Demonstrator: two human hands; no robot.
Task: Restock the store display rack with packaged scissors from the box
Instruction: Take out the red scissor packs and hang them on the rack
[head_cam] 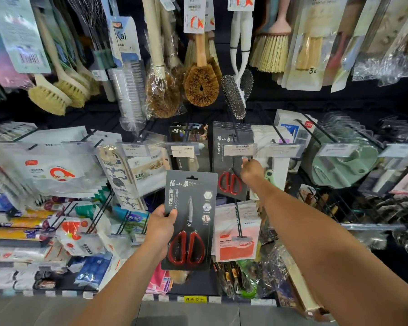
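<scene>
Clasped in left grip [161,222]: pack [191,220], taken by its left edge with thumb over the front, likely to keep the hang hole up and free. Stretched right grip [251,171] to tag [239,149] on hook [234,130], perhaps to lift it; clenched or released, could not tell. Hung there: matching packs [231,182].
</scene>
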